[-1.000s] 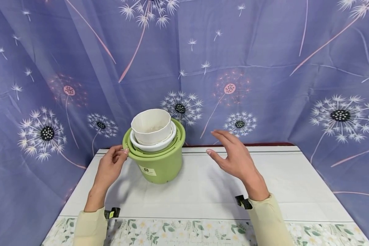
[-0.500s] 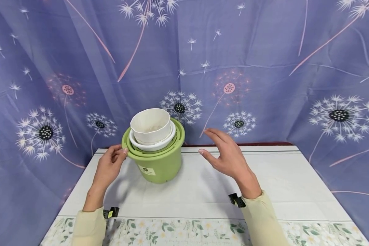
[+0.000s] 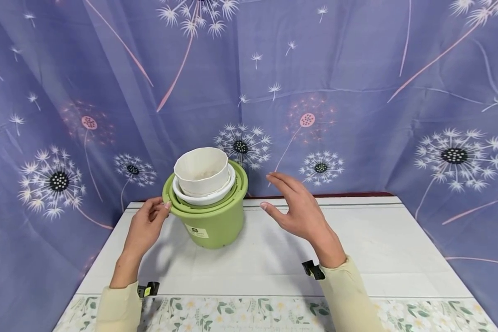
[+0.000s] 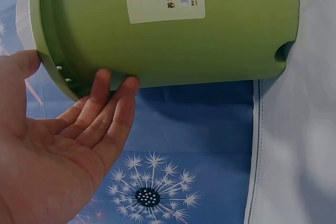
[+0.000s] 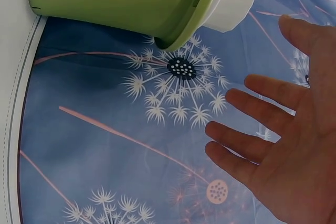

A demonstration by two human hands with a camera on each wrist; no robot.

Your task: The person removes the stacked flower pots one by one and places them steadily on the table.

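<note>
A green flower pot [image 3: 222, 226] with a paper label stands upright on the table at left of centre. Nested in its mouth is a white round pot [image 3: 199, 199], and a cream faceted pot [image 3: 201, 177] sits on top. My left hand [image 3: 144, 228] grips the green pot's rim from the left. In the left wrist view its thumb [image 4: 29, 62] lies on the rim, with the fingers [image 4: 118, 111] under it against the wall. To the right of the pots, my right hand [image 3: 300, 212] hangs in the air with fingers spread, touching nothing.
The table [image 3: 377, 249] has a white cloth with a floral band [image 3: 232, 311] along the front. A purple dandelion-print curtain [image 3: 336, 69] encloses the back and both sides.
My right hand has moved left, nearer to the pots, with its fingers still extended. The left hand keeps its hold on the rim, and the pots stay in place.
</note>
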